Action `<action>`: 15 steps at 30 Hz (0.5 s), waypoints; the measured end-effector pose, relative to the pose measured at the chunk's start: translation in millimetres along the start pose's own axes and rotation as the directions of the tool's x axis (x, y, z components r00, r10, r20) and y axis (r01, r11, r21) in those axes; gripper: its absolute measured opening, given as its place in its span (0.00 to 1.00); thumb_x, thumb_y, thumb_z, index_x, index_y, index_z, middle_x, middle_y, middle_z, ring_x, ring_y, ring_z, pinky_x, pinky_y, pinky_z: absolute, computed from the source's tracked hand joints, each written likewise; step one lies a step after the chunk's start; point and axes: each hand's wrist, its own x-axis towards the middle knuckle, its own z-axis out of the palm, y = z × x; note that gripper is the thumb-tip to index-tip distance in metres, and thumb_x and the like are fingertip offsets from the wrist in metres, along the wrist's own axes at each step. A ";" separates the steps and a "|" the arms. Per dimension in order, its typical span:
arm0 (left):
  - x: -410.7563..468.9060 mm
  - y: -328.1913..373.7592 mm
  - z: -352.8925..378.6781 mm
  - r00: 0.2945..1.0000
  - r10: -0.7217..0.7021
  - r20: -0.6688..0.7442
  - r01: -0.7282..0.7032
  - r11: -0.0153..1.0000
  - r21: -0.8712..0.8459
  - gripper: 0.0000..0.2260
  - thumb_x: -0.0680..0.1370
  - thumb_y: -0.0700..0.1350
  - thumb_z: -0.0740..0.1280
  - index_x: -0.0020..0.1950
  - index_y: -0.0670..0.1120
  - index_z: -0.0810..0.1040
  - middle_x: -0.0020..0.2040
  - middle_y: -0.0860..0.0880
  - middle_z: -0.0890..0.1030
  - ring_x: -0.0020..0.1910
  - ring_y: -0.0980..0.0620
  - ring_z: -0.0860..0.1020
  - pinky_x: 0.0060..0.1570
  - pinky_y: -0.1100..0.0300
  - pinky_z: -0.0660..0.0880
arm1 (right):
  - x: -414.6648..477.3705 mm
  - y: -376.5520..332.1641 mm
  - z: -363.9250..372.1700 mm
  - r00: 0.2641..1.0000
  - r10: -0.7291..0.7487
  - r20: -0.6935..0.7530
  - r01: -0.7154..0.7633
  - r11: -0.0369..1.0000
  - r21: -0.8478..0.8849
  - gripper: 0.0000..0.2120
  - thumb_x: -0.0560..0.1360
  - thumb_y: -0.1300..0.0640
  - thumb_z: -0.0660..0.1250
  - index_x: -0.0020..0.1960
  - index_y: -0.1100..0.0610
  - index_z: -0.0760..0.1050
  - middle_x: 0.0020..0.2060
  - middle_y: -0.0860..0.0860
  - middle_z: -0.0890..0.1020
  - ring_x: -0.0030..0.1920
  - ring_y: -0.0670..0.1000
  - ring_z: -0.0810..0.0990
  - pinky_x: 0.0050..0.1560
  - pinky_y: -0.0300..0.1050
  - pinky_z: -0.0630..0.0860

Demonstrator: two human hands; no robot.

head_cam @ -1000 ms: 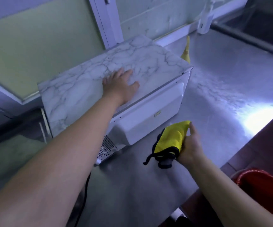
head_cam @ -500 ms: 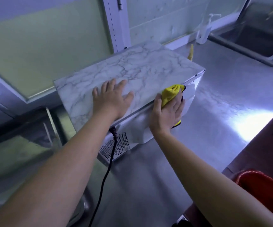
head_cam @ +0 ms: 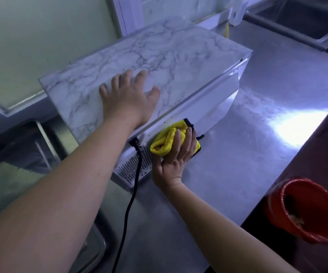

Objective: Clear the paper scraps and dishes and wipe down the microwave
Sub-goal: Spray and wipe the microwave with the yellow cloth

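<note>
The microwave (head_cam: pixel 179 56) has a marble-patterned top and a white back panel turned toward me. It stands on a steel counter (head_cam: pixel 267 125). My left hand (head_cam: pixel 129 97) lies flat on its top, fingers spread. My right hand (head_cam: pixel 177 152) presses a yellow cloth (head_cam: pixel 166 139) with black edging against the lower back panel, beside the vent grille (head_cam: pixel 133 168). A black power cord (head_cam: pixel 127 209) leaves the back panel and hangs down toward me.
A red bucket (head_cam: pixel 304 209) lined with plastic stands below the counter's edge at the right. A steel sink (head_cam: pixel 301 20) lies at the far right. A white dispenser bottle (head_cam: pixel 238 12) and something yellow (head_cam: pixel 226 31) stand behind the microwave by the wall.
My right hand has slid the cloth down and left along the back panel, from the upper edge to just beside the vent. My left hand stays flat on top.
</note>
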 end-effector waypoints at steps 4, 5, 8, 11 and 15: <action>0.2 1.0 -1.0 1.000 -0.008 -0.008 0.008 1.000 -0.005 0.28 0.78 0.66 0.48 0.77 0.60 0.59 0.80 0.50 0.59 0.77 0.46 0.56 0.72 0.40 0.52 | -24.1 -1.8 17.2 0.838 0.545 0.033 -0.523 0.784 0.333 0.39 0.77 0.41 0.63 0.80 0.49 0.46 0.80 0.53 0.51 0.80 0.58 0.52 0.77 0.66 0.51; 0.4 1.3 -1.1 1.000 -0.008 -0.007 0.008 1.000 -0.006 0.28 0.78 0.66 0.49 0.76 0.61 0.59 0.79 0.50 0.59 0.76 0.46 0.57 0.72 0.40 0.52 | -28.7 -3.5 19.1 0.739 0.667 0.100 -0.636 0.641 0.430 0.42 0.76 0.38 0.63 0.80 0.51 0.47 0.80 0.56 0.54 0.79 0.58 0.55 0.77 0.64 0.54; 1.0 1.7 -1.2 1.000 -0.014 -0.015 0.014 1.000 -0.011 0.27 0.77 0.66 0.49 0.75 0.61 0.61 0.78 0.51 0.61 0.75 0.46 0.58 0.70 0.42 0.53 | -29.0 -9.0 15.4 0.518 0.805 0.288 -0.749 0.265 0.607 0.43 0.71 0.39 0.66 0.79 0.57 0.55 0.74 0.57 0.69 0.73 0.54 0.69 0.75 0.55 0.64; 1.4 2.4 -2.0 1.000 -0.008 -0.019 0.007 1.000 -0.016 0.27 0.77 0.66 0.50 0.75 0.60 0.62 0.77 0.51 0.62 0.74 0.46 0.60 0.69 0.42 0.54 | -25.6 -1.7 0.9 0.342 0.856 0.387 -0.758 0.008 0.652 0.34 0.71 0.47 0.68 0.74 0.58 0.66 0.64 0.55 0.78 0.63 0.54 0.77 0.70 0.55 0.71; 0.1 3.2 -4.0 1.000 -0.018 -0.009 0.017 1.000 -0.025 0.27 0.78 0.66 0.50 0.75 0.61 0.62 0.77 0.51 0.62 0.74 0.46 0.60 0.69 0.43 0.54 | -21.4 6.4 -50.6 0.062 0.798 0.600 -0.864 -0.258 0.433 0.18 0.73 0.49 0.66 0.56 0.58 0.80 0.43 0.58 0.85 0.40 0.57 0.84 0.43 0.51 0.82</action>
